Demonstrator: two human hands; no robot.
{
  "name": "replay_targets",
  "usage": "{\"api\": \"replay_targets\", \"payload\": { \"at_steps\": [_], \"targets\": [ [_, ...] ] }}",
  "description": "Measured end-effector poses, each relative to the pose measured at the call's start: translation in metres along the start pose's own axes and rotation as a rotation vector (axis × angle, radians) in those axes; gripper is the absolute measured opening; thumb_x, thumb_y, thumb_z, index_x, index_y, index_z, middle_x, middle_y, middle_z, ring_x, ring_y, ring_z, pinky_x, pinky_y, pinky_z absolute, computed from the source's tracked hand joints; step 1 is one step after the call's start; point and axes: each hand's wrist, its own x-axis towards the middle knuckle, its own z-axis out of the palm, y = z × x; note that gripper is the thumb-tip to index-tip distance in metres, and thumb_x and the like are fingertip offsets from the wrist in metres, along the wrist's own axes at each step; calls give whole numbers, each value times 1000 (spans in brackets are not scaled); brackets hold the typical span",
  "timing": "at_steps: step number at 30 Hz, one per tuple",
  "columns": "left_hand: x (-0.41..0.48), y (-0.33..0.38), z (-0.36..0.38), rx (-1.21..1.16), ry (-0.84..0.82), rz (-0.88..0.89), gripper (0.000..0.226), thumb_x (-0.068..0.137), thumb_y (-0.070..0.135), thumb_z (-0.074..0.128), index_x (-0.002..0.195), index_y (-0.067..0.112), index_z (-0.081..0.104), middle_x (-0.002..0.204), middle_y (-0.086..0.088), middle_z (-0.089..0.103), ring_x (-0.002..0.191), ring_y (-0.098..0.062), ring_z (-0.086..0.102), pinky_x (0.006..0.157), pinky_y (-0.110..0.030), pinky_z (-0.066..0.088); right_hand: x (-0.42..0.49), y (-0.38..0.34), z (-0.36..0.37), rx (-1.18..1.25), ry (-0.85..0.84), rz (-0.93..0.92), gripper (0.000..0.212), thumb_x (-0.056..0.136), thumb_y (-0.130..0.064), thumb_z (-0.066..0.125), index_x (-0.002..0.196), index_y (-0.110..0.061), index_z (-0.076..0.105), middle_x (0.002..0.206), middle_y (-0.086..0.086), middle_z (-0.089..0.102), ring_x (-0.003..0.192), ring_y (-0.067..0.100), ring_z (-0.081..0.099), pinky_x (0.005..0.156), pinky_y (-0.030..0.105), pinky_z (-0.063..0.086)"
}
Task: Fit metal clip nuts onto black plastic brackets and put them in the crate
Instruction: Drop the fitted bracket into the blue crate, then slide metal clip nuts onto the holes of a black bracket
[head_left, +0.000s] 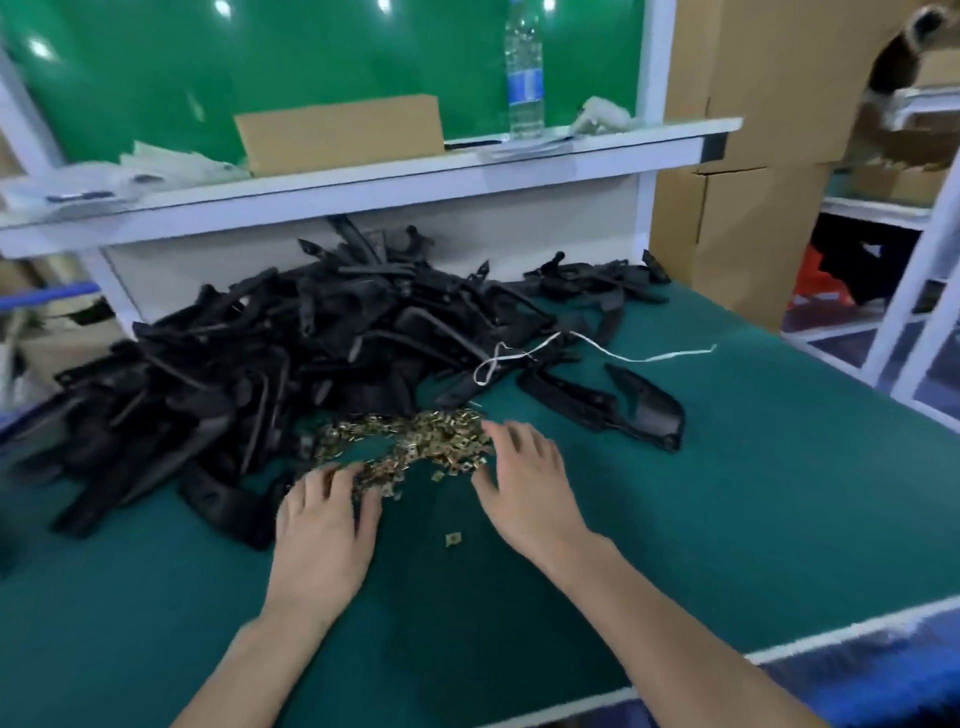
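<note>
Clip nuts (415, 441): a loose, brass-coloured scatter lying on the green table (727, 493), just in front of the bracket heap (249, 364) and touching its near edge. One stray clip nut (453, 539) lies apart, nearer the person, between the two wrists. No bracket appears fitted yet, and no crate can be made out in this view.

Left hand (324, 525): palm down, fingers (332, 480) spread and resting on the near-left edge of the scatter, holding nothing.

Right hand (524, 478): palm down, fingers (511, 436) spread wide over the right edge of the scatter, likewise holding nothing.

Risks noted:
- The nuts are small and unconfined. A sweeping or raking motion of flat hands would likely push some under the black heap, where they would be hard to see.
- The stray nut shows that pieces separate easily. Others could travel toward the table's front edge and drop off.
- The nuts lie tangled together, so a pinch may lift several at once or shed extras.
- The heap is interlocked. Pulling one bracket could drag its neighbours onto the nuts.
- A white cord (597, 353) is looped into the heap's right side and may snag a bracket being withdrawn.
- Two separate brackets (649, 410) lie clear to the right. Judged the safer first picks.
</note>
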Motion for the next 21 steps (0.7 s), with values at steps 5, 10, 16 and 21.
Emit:
{"api": "replay_targets", "payload": {
  "at_steps": [5, 10, 16, 21],
  "targets": [
    [37, -3, 18, -9, 37, -68, 51, 102, 44, 40, 142, 12, 46, 143, -18, 44, 131, -39, 41, 110, -51, 36, 54, -1, 25, -35, 46, -19, 52, 106, -33, 38, 156, -20, 30, 157, 6, 32, 146, 26, 28, 122, 44, 21],
    [88, -4, 28, 1, 160, -139, 45, 104, 34, 44, 144, 15, 47, 153, -24, 31, 131, -45, 39, 104, -57, 37, 77, 4, 31, 32, 152, -28, 46, 105, -29, 43, 149, -18, 42, 151, 3, 43, 141, 23, 37, 119, 41, 29],
    [125, -11, 40, 97, 192, -208, 41, 104, 29, 41, 132, 5, 59, 154, -18, 36, 129, -43, 44, 103, -59, 32, 80, 10, 34, 150, 222, 6, 42, 102, -22, 47, 143, -17, 49, 141, 3, 50, 131, 22, 43, 112, 40, 38],
    [120, -14, 21, 8, 444, -117, 33, 105, 18, 42, 124, -1, 62, 142, -18, 50, 118, -39, 54, 96, -52, 39, 77, 9, 32, 205, 245, -1, 40, 101, -20, 47, 142, -17, 49, 138, 3, 51, 128, 20, 42, 110, 42, 40]
  ]
}}
